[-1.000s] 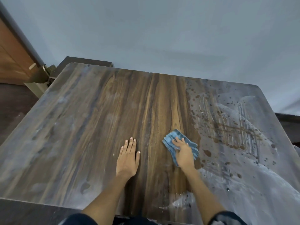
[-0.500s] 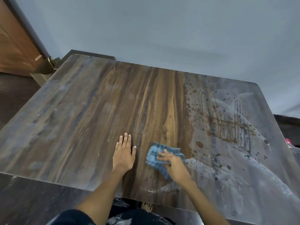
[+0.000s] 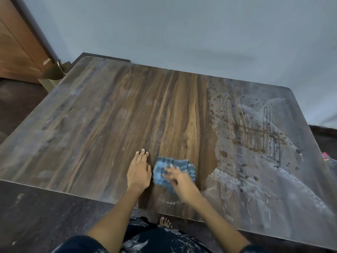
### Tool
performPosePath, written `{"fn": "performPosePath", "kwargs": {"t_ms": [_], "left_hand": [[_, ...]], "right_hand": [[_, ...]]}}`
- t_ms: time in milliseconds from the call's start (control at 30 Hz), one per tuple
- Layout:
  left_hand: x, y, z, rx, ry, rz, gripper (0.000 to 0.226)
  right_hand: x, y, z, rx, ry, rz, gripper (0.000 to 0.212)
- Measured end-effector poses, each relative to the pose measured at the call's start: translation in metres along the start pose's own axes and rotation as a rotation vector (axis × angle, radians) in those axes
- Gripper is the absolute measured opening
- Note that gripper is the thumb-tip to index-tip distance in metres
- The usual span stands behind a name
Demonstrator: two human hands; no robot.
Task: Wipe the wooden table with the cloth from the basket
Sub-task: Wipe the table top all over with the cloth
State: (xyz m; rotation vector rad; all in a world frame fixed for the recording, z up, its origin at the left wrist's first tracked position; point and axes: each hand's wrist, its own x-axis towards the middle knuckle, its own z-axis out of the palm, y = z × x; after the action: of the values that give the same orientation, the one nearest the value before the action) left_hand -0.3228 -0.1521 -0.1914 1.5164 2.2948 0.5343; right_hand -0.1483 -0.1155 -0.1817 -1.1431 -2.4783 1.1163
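right hand [image 3: 179, 181] presses cloth [image 3: 164, 169] flat | left hand [image 3: 139, 170] flat on table [image 3: 91, 125]

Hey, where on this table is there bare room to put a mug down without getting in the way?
The wide dry stretch of the wooden table left of the left hand, out to the left edge, is free. So is the far middle. It is crowded near the front, where the right hand presses the blue cloth. The right side carries white residue and brown spots.

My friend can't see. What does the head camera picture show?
A right hand presses a blue cloth on a wooden table, while the left hand lies flat beside it. The table's right side has grey smears and brown spots.
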Motion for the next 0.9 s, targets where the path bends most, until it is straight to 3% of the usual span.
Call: {"fn": "performPosePath", "kwargs": {"t_ms": [67,167,300,433,533,633,733,800,900], "left_hand": [[0.003,-0.002,-0.004,-0.016,0.017,-0.003,0.044],[0.002,-0.004,-0.005,0.018,0.02,0.034,0.042],[-0.005,-0.01,-0.003,0.065,-0.045,0.078,0.045],[-0.016,-0.018,-0.002,0.097,-0.088,0.118,0.048],[-0.027,-0.024,-0.002,0.109,-0.098,0.141,0.056],[-0.039,-0.028,0.0,0.114,-0.104,0.165,0.072],[-0.05,-0.035,-0.001,0.117,-0.116,0.181,0.074],[-0.054,-0.039,-0.002,0.116,-0.122,0.193,0.073],[-0.059,-0.041,-0.006,0.105,-0.135,0.205,0.073]], "right_hand": [[-0.035,0.003,0.004,-0.014,-0.029,-0.04,0.034],[-0.054,0.027,-0.018,-0.041,0.067,0.072,0.037],[-0.019,0.038,-0.034,0.08,0.268,0.274,0.038],[0.023,0.012,-0.016,0.037,0.401,0.397,0.034],[0.022,-0.006,0.008,0.042,0.335,0.334,0.035],[-0.009,-0.018,0.024,0.009,0.163,0.164,0.036],[-0.053,-0.014,0.029,-0.024,0.009,0.002,0.035],[-0.078,0.002,0.017,0.001,0.007,0.036,0.038],[-0.085,0.016,-0.006,0.054,0.143,0.192,0.037]]}}
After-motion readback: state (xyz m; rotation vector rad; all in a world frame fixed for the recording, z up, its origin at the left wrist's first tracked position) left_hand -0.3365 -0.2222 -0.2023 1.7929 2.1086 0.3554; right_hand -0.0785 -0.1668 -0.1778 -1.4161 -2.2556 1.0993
